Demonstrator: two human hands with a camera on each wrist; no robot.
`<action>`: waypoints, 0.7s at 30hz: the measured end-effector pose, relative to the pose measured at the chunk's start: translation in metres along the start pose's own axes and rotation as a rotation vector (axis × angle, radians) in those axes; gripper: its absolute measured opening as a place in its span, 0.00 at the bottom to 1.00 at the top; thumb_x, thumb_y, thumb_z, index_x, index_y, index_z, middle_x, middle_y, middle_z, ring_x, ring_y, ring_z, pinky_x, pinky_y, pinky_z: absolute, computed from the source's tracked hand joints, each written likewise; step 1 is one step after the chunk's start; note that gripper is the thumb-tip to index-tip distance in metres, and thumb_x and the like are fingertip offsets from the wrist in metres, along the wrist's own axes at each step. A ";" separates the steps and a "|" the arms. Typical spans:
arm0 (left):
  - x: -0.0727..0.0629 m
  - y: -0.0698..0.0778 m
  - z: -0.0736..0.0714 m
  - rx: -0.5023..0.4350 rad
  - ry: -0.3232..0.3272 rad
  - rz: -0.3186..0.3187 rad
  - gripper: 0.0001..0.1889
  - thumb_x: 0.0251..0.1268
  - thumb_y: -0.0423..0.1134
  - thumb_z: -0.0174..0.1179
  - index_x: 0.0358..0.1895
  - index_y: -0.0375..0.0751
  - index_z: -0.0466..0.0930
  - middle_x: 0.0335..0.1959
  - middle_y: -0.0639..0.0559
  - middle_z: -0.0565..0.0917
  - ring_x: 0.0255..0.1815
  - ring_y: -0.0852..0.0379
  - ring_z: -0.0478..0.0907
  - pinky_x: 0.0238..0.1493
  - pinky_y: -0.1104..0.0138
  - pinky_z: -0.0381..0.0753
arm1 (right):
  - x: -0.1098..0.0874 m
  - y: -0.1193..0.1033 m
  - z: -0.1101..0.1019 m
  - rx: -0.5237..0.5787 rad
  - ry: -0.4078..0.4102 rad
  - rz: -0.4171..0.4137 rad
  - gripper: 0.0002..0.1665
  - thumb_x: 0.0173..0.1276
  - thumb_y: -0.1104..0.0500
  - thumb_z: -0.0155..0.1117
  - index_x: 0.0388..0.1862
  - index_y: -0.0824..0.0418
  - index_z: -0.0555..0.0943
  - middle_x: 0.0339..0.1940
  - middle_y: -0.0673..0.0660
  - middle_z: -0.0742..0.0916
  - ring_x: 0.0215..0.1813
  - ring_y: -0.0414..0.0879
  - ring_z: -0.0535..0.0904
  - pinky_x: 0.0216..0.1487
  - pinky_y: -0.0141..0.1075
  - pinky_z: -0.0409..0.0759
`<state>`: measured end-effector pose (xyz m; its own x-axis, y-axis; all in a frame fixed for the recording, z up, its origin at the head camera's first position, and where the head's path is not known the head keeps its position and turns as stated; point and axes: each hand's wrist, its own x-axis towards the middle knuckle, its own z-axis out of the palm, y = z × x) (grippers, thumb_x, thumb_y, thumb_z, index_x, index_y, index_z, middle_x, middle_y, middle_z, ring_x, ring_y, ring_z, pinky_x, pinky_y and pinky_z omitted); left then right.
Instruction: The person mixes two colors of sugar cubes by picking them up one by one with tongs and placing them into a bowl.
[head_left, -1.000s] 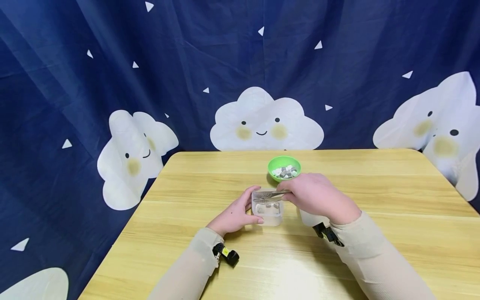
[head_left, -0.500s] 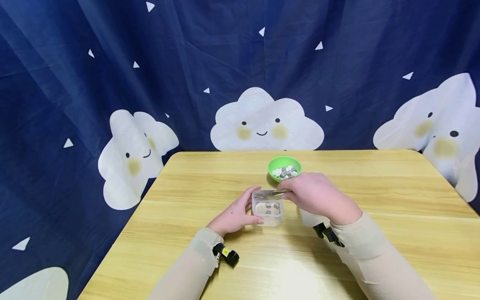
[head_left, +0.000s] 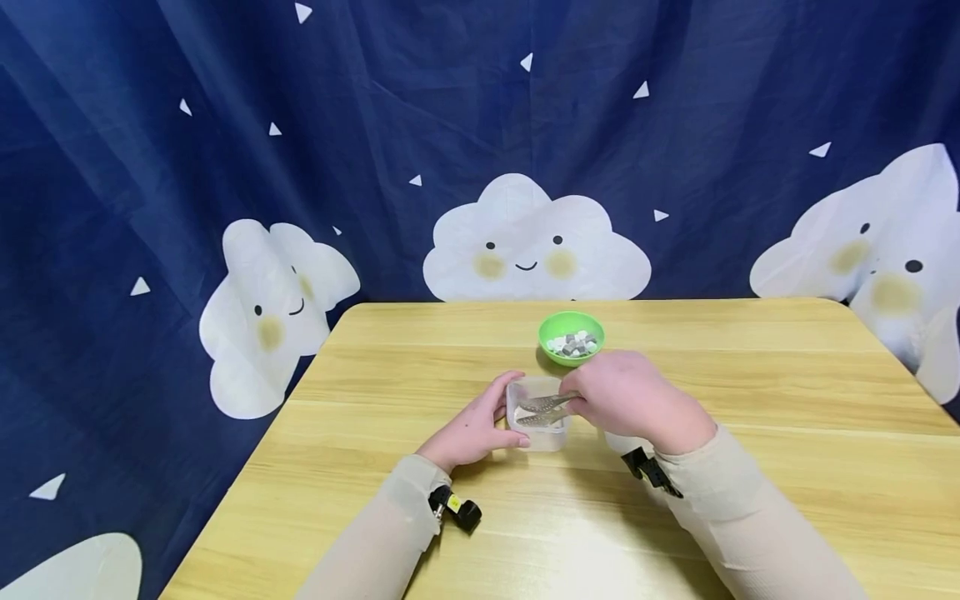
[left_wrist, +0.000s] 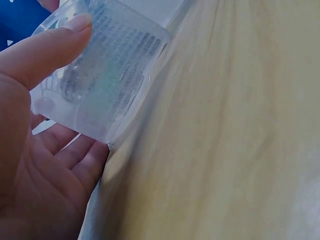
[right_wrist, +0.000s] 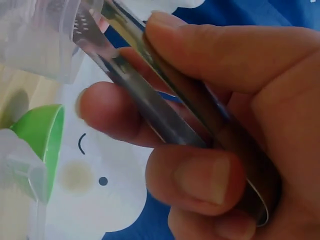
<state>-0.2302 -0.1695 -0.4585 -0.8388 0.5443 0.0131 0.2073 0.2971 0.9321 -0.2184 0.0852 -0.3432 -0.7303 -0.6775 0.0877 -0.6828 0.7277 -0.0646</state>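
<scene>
My left hand (head_left: 472, 429) grips a small translucent plastic box (head_left: 542, 442) on the table, thumb at its near side and fingers round the left and back. In the left wrist view, printed lines show on the wall of the box (left_wrist: 125, 47). Metal tongs (right_wrist: 155, 107) with perforated ends are held in my right hand (head_left: 630, 400), between thumb and fingers. Their tips reach into the box, spread apart, over small white and grey pieces that they partly cover. Behind the box is a green bowl (head_left: 547, 344) with several white and grey cubes (head_left: 573, 343).
A second translucent container (head_left: 627, 445) sits under my right wrist, mostly hidden in the head view; the right wrist view shows this container (right_wrist: 35, 172) in front of the bowl. The wooden table (head_left: 787, 383) ends at a blue curtain (head_left: 480, 108) with cloud prints.
The tongs have moved down and towards the near side of the box, and their tips have spread. My right hand has lowered slightly; my left hand stays on the box.
</scene>
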 end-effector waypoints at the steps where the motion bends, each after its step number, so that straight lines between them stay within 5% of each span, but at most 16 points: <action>1: 0.000 -0.001 0.000 -0.001 -0.001 -0.001 0.53 0.59 0.36 0.74 0.81 0.49 0.46 0.74 0.46 0.68 0.72 0.55 0.68 0.70 0.64 0.67 | 0.001 -0.001 -0.001 -0.011 -0.020 0.009 0.13 0.65 0.51 0.73 0.23 0.42 0.79 0.18 0.38 0.75 0.21 0.40 0.69 0.22 0.39 0.70; 9: -0.001 -0.004 -0.001 0.010 0.008 -0.013 0.54 0.58 0.38 0.75 0.82 0.50 0.46 0.74 0.48 0.68 0.72 0.56 0.69 0.70 0.64 0.68 | 0.012 -0.008 0.003 -0.112 -0.089 -0.024 0.14 0.67 0.47 0.71 0.24 0.44 0.78 0.20 0.42 0.76 0.22 0.41 0.70 0.23 0.41 0.74; 21: 0.002 -0.005 0.001 0.036 0.021 -0.014 0.56 0.55 0.40 0.77 0.82 0.50 0.46 0.75 0.51 0.66 0.71 0.57 0.69 0.73 0.64 0.63 | -0.005 0.005 -0.008 0.024 0.123 0.015 0.05 0.67 0.57 0.71 0.34 0.44 0.86 0.27 0.41 0.84 0.26 0.44 0.78 0.22 0.44 0.74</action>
<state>-0.2328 -0.1691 -0.4637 -0.8519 0.5236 0.0075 0.2126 0.3326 0.9188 -0.2178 0.0933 -0.3363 -0.7337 -0.6469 0.2076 -0.6729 0.7342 -0.0901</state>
